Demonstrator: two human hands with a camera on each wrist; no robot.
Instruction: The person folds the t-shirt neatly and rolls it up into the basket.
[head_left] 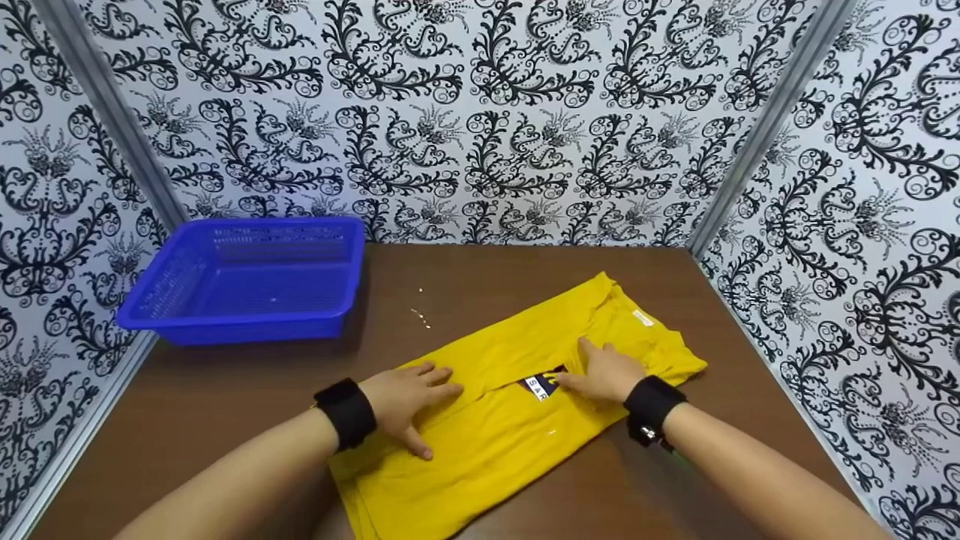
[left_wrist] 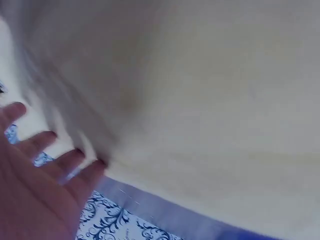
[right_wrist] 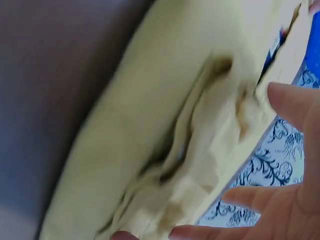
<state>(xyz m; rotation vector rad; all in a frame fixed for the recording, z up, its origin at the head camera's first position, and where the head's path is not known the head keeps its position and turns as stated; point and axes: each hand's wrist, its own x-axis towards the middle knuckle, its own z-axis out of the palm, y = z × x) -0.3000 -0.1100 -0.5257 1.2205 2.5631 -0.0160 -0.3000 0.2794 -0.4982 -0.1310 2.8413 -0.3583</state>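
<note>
A yellow T-shirt (head_left: 495, 457) lies folded lengthwise into a long strip, slanting from the near left to the far right of the table. A dark print with white letters (head_left: 537, 386) peeks out between its folded layers. My left hand (head_left: 409, 401) rests on the shirt's left part, fingers spread. Over the right part, beside the print, my right hand (head_left: 609, 373) touches the cloth with thumb and fingers apart. Rumpled folds of the shirt (right_wrist: 200, 145) show near the right fingertips in the right wrist view. The left fingers (left_wrist: 75, 157) meet the cloth in the left wrist view.
A blue plastic basket (head_left: 255, 326) stands at the table's back left. Small pale bits (head_left: 421, 319) lie on the brown table (head_left: 465, 277) behind the shirt. Patterned walls (head_left: 525, 172) with metal corner posts enclose the back and sides. A small white label (head_left: 643, 318) shows at the shirt's far right end.
</note>
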